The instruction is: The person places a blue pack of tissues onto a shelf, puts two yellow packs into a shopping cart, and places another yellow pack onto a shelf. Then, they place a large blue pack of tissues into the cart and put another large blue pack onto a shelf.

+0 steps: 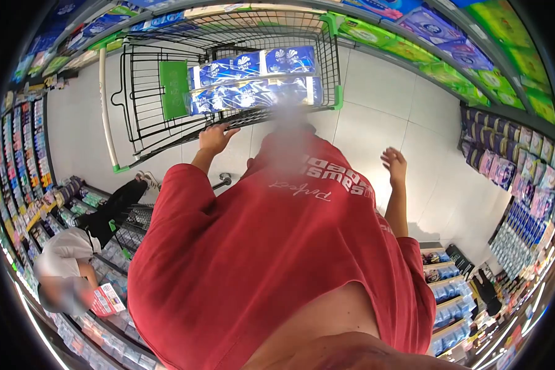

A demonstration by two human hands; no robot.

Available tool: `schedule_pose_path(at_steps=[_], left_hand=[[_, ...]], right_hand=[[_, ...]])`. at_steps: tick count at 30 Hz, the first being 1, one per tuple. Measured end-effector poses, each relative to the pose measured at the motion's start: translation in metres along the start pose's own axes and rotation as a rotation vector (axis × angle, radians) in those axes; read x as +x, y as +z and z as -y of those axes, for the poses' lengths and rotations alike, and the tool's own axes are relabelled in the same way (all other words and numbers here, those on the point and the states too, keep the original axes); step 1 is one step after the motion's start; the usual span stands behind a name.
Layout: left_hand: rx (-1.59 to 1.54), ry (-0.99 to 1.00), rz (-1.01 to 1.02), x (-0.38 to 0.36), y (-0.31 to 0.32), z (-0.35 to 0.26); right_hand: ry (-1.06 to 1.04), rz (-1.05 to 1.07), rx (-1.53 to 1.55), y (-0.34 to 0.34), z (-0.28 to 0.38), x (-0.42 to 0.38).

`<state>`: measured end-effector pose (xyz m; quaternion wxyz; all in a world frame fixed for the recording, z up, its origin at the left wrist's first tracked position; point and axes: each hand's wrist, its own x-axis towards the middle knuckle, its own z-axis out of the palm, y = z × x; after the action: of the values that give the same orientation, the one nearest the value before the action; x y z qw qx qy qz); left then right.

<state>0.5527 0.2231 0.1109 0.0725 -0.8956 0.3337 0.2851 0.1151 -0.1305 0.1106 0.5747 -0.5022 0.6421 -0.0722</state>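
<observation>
My left hand (214, 139) reaches forward with fingers spread, at the near rim of a black wire shopping cart (143, 105) with green trim. Whether it touches the rim I cannot tell. The cart holds blue packs of tissue paper (253, 80) stacked in two rows. My right hand (394, 165) hangs open over the pale tiled floor (382, 92), to the right of the cart, holding nothing. My red shirt with white lettering (277, 259) fills the lower middle of the view.
Shelves of packaged goods line both sides of the aisle: green and purple packs (456, 55) on the right, small items (24, 148) on the left. At lower left another person in a white top (68, 253) crouches with a red pack (108, 300) beside a basket (132, 225).
</observation>
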Motion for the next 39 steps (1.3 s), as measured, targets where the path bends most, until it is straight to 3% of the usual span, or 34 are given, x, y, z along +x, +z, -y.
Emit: schedule_pose_path(at_steps=[2, 6, 12, 13, 14, 20, 26, 30, 34, 36, 39], left_hand=[[0.007, 0.025, -0.032, 0.0, 0.005, 0.002], [-0.007, 0.0, 0.028, -0.001, 0.006, 0.0], [-0.061, 0.0, 0.118, 0.004, 0.006, 0.003], [-0.055, 0.015, 0.14, -0.001, 0.002, 0.007], [-0.033, 0.038, 0.104, 0.005, 0.015, 0.017], [0.019, -0.008, 0.103, 0.002, 0.022, 0.032], [0.044, 0.072, 0.039, 0.004, 0.027, 0.061], [0.077, 0.098, 0.014, 0.013, 0.026, 0.09], [0.053, 0.11, 0.051, 0.028, 0.023, 0.131], [0.049, 0.115, 0.072, 0.031, 0.014, 0.146], [0.043, 0.127, 0.093, 0.041, 0.02, 0.175]], right_hand=[[-0.079, 0.005, -0.004, 0.015, 0.019, -0.015], [-0.074, -0.024, 0.032, 0.023, -0.023, -0.023], [0.327, -0.067, 0.114, 0.025, -0.188, -0.068], [0.543, -0.049, 0.15, 0.033, -0.24, -0.097], [0.611, -0.037, 0.128, 0.036, -0.259, -0.115], [0.715, -0.004, 0.206, 0.046, -0.32, -0.165], [0.544, -0.018, 0.088, 0.055, -0.265, -0.091], [0.282, -0.05, 0.04, 0.099, -0.159, -0.041], [0.094, 0.006, -0.066, 0.202, -0.072, -0.007], [-0.147, -0.131, -0.282, 0.269, -0.078, 0.036], [-0.295, -0.226, -0.414, 0.365, -0.041, 0.027]])
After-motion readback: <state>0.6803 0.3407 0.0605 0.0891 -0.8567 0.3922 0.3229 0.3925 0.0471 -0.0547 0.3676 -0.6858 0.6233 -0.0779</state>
